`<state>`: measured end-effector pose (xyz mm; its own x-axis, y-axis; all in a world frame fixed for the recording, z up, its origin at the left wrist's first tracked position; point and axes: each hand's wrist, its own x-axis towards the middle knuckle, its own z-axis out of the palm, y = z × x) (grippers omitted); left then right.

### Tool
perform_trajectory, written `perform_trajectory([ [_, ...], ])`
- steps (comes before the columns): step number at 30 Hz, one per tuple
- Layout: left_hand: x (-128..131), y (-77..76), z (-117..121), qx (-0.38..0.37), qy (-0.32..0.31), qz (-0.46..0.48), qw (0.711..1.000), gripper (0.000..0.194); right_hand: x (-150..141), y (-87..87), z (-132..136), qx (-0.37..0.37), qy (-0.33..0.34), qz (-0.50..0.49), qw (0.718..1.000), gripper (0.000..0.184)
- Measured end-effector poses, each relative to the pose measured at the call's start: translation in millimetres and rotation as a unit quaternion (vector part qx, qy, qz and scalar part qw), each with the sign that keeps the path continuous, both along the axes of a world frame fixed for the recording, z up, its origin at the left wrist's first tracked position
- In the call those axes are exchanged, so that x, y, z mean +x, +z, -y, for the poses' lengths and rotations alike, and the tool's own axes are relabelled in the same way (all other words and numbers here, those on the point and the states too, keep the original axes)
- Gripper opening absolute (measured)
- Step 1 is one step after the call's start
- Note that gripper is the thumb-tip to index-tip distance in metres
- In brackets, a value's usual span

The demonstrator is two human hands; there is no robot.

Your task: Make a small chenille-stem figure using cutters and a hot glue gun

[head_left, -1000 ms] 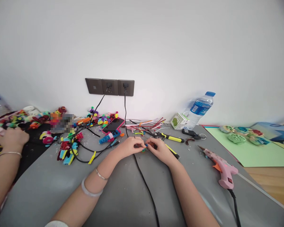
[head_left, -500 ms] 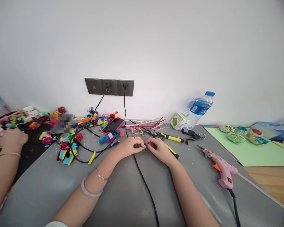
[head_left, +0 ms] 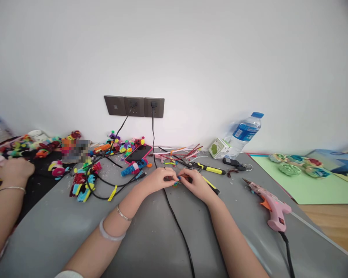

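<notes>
No clear shift since last frame. L hand (head_left: 159, 179) & R hand (head_left: 195, 183) both pinch small piece (head_left: 176, 184) btwn fingertips, over table (head_left: 145, 239), mostly hidden. Pliers (head_left: 210, 168) at 2 o'clock, phone (head_left: 138, 153) 10, cord (head_left: 176, 222) 6. Best: light pinch, tips close, one hand steadying, cord not snagged.
</notes>
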<state>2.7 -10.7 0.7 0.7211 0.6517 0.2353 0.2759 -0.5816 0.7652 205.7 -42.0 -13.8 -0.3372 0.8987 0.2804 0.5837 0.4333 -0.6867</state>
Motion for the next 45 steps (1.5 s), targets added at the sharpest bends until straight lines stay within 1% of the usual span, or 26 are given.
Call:
perform_trajectory([
  [12,-0.4,-2.7,-1.2,-0.001,-0.003,0.0,1.0,0.011,0.4,-0.6,-0.1,-0.008,-0.002,0.0,1.0,0.014],
  [26,0.1,1.0,-0.1,-0.002,-0.002,-0.001,1.0,0.011,0.5,-0.4,0.1,0.0,-0.002,0.003,1.0,0.015],
  [34,0.5,0.1,-0.3,0.001,-0.004,-0.001,1.0,0.01,0.1,0.1,0.1,-0.009,-0.004,0.002,1.0,0.013],
  [45,0.2,0.4,-0.2,0.0,-0.003,-0.003,1.0,0.011,0.0,0.6,0.1,0.0,-0.003,0.002,1.0,0.014],
])
